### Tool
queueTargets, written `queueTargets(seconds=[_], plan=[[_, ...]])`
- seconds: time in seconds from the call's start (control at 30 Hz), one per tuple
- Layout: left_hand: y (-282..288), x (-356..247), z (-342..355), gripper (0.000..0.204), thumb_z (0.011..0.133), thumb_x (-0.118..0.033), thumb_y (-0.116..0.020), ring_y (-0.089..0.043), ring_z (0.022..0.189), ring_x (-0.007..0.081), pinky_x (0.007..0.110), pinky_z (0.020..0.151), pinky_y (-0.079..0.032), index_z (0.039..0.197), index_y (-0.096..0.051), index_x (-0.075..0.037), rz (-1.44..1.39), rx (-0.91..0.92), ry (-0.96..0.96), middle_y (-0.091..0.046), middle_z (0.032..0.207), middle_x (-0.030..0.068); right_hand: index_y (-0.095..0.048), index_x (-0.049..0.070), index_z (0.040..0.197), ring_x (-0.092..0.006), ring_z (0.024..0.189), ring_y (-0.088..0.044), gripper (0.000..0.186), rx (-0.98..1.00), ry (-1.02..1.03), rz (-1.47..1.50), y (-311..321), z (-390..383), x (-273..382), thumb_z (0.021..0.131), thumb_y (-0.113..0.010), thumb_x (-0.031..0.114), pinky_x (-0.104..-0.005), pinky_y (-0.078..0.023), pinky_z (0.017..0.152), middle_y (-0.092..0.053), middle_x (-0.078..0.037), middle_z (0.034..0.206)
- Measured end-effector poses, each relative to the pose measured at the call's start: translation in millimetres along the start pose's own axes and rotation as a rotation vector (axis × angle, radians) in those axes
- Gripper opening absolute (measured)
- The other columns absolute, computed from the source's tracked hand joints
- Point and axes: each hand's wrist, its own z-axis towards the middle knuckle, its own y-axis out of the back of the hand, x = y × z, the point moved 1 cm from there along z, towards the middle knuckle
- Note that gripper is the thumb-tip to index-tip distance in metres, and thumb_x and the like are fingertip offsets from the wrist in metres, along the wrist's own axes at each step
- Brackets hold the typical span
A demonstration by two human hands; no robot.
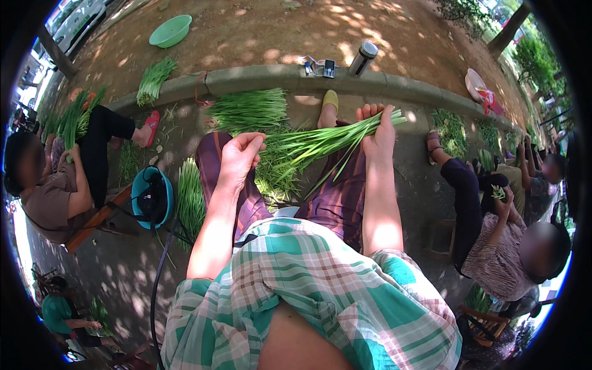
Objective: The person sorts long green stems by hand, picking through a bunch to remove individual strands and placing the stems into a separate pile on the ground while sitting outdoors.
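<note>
Stalks (pixel 333 137) held aloft over the legs (pixel 336 203), running from the right fingers leftward toward the left fingers. Clamped near the pale ends by the right fingers (pixel 388 117), with those ends jutting out past the grip and the long blades fanning the other way, a few drooping below. Left fingers (pixel 251 145) bent and together at the tips, just beside the far ends of the blades; impossible to tell of any blade pinched between.

Step in hand, by judgement: sorting through the bunch. To do so well, keep the right grip firm but not crushing, close to the pale ends; pinch one blade at a time near its tip, and pull along its length, not across. Mind the drooping blades, probably the likeliest to slip or snap.

Underneath, between the legs, loose greens (pixel 277 179); farther out, a neat pile (pixel 250 108) before the kerb (pixel 246 75). Leftward, a second pile (pixel 191 197), then a blue tub (pixel 139 188). Near the kerb, a flask (pixel 364 58); beyond, a green basin (pixel 171 31).
</note>
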Motion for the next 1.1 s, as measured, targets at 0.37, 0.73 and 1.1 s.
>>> queueTargets(seconds=[0.37, 0.73, 1.1], plan=[[-72.2, -35.1, -4.4, 0.059, 0.078, -0.029, -0.078, -0.057, 0.113, 0.0234, 0.035, 0.098, -0.044, 0.125, -0.055, -0.003, 0.562, 0.163, -0.374, -0.057, 0.125, 0.0114, -0.052, 0.006, 0.094, -0.0111, 0.062, -0.047, 0.023, 0.124, 0.043, -0.127, -38.8, -30.3, -42.0, 0.098, -0.056, 0.029, -0.0301, -0.048, 0.062, -0.046, 0.001, 0.071], [-60.4, -8.3, 14.6, 0.043, 0.092, -0.045, -0.06, -0.058, 0.061, 0.0083, 0.023, 0.06, -0.05, 0.104, -0.061, -0.003, -0.099, 0.618, 0.315, -0.063, 0.079, 0.0009, -0.055, 0.008, 0.098, -0.0163, 0.075, -0.06, 0.024, 0.31, -0.416, -0.245, -58.8, -42.0, -68.8, 0.093, -0.063, 0.03, -0.0365, -0.056, 0.073, -0.057, -0.004, 0.084], [-55.2, 12.5, 54.0, 0.05, 0.102, -0.044, -0.035, -0.065, 0.068, 0.0151, 0.029, 0.065, -0.056, 0.115, -0.054, 0.0, -0.243, 0.655, 0.573, -0.067, 0.093, 0.0125, -0.049, 0.006, 0.094, -0.0167, 0.069, -0.054, 0.021, 0.105, -0.382, 0.026, -6.1, 27.2, -85.2, 0.1, -0.051, 0.026, -0.0409, -0.055, 0.077, -0.052, -0.003, 0.077]])
